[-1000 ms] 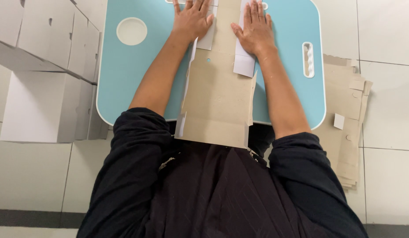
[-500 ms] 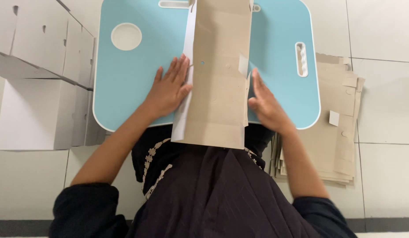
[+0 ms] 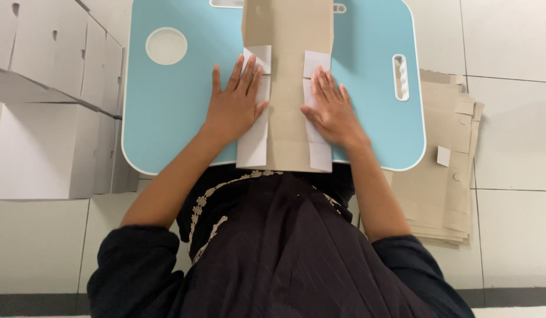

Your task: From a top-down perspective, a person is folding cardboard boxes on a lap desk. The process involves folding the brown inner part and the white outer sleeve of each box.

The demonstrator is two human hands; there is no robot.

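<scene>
- The carton blank (image 3: 288, 88), brown side up, lies lengthwise down the middle of the blue lap table (image 3: 167, 118); its near end overhangs the table's front edge above the person's lap.
- Left hand (image 3: 233, 106): open flat, fingers spread, palm pressing the folded-in white left flap (image 3: 253, 138). It grips nothing.
- Right hand (image 3: 335, 112): open flat, fingers together, pressing the white right flap (image 3: 317, 141). It grips nothing either.
- Risk: spring-back. Both flaps are held by pressure alone; lifting either palm would likely let the flap rise.
- Risk: a skewed crease. Uneven pressure between the two hands could set one fold off its score line.
- Risk: slipping. The table top looks smooth, and a push toward the body could slide the overhanging blank off the edge.
- Risk: knocking. The flat stack (image 3: 443, 188) lies on the floor just beside the right elbow, and the white boxes (image 3: 43, 118) stand near the left arm.
</scene>
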